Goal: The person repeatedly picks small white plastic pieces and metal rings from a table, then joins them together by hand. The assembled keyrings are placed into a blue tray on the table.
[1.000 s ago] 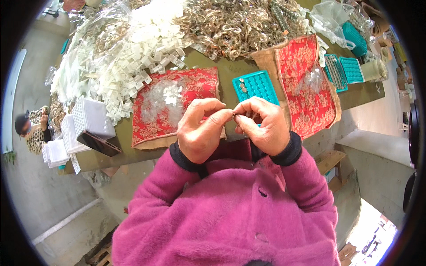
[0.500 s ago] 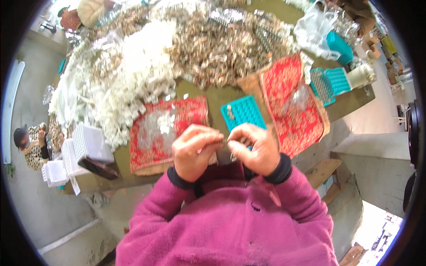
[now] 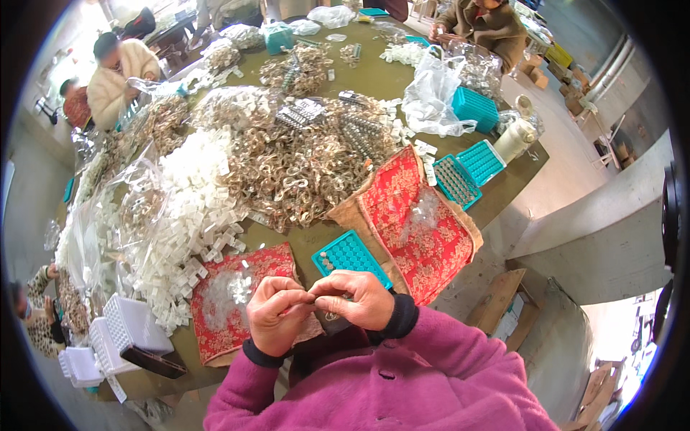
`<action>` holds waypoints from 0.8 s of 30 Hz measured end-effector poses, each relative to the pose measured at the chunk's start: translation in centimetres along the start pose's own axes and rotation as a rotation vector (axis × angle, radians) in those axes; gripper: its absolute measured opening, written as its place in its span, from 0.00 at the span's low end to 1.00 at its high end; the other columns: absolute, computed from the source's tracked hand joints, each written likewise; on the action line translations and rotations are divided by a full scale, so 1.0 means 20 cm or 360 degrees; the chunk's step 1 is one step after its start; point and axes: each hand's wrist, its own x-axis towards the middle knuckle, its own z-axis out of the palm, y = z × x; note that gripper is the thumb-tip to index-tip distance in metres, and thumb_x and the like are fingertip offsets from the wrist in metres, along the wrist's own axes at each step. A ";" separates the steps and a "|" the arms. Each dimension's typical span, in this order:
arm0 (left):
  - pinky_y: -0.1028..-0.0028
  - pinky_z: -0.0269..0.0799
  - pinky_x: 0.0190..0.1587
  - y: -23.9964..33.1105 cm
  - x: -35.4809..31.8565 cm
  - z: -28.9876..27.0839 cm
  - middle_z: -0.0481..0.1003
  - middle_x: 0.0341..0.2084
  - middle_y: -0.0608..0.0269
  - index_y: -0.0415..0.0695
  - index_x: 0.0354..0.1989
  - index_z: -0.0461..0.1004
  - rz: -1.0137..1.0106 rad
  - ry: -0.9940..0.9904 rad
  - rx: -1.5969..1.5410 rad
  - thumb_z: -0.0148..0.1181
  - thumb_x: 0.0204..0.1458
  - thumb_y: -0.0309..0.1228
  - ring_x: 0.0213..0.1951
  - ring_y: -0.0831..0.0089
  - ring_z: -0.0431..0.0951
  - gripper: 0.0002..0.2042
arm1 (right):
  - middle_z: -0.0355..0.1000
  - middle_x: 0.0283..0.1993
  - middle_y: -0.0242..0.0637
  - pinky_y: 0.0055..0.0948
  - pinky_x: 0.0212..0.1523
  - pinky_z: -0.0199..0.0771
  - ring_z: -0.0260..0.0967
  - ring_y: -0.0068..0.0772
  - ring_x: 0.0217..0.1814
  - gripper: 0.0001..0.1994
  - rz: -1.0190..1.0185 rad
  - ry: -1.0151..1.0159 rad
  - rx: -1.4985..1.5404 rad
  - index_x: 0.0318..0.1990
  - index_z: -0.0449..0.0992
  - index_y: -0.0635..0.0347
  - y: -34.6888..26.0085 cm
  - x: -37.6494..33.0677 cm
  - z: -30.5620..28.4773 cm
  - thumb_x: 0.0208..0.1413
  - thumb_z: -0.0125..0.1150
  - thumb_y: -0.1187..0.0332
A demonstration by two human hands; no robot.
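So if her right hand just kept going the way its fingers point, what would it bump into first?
The left hand: the right hand points straight at it, fingertips already meeting around a small piece.

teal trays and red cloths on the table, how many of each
teal grid trays: 5
red patterned cloths: 2
total: 7
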 end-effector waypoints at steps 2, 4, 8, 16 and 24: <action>0.71 0.77 0.39 -0.01 0.01 -0.01 0.79 0.33 0.62 0.43 0.34 0.85 -0.0076 -0.0024 0.0029 0.75 0.40 0.16 0.36 0.68 0.80 0.12 | 0.80 0.40 0.41 0.34 0.44 0.79 0.80 0.37 0.42 0.10 -0.0104 0.0079 -0.0108 0.46 0.84 0.61 0.01 0.00 0.00 0.60 0.70 0.68; 0.68 0.78 0.41 -0.02 0.01 -0.03 0.79 0.33 0.60 0.43 0.34 0.85 0.0018 -0.0022 0.0076 0.74 0.42 0.18 0.37 0.65 0.81 0.10 | 0.80 0.39 0.44 0.38 0.43 0.78 0.79 0.46 0.41 0.08 -0.0223 0.0166 -0.0335 0.43 0.84 0.59 0.02 0.00 0.01 0.58 0.71 0.68; 0.66 0.78 0.42 -0.09 0.01 -0.08 0.80 0.34 0.56 0.42 0.42 0.84 -0.0007 -0.0230 0.0063 0.71 0.45 0.20 0.39 0.59 0.81 0.13 | 0.80 0.39 0.44 0.35 0.41 0.79 0.80 0.44 0.40 0.09 -0.0232 0.0318 -0.0457 0.43 0.83 0.62 0.05 -0.02 0.04 0.57 0.72 0.72; 0.61 0.78 0.47 -0.60 0.29 -0.49 0.78 0.36 0.59 0.46 0.40 0.84 0.0261 -0.0086 0.1342 0.61 0.48 0.16 0.43 0.56 0.79 0.13 | 0.80 0.36 0.39 0.29 0.39 0.77 0.78 0.33 0.36 0.07 -0.0136 0.0191 -0.0242 0.41 0.84 0.64 0.01 -0.07 0.05 0.55 0.73 0.77; 0.59 0.74 0.51 -0.49 0.32 -0.46 0.79 0.39 0.60 0.45 0.37 0.81 0.0370 -0.0038 0.1327 0.71 0.46 0.27 0.46 0.55 0.76 0.09 | 0.77 0.35 0.38 0.29 0.40 0.76 0.77 0.34 0.37 0.06 -0.0131 0.0334 -0.0191 0.40 0.82 0.63 0.03 -0.14 0.03 0.55 0.72 0.78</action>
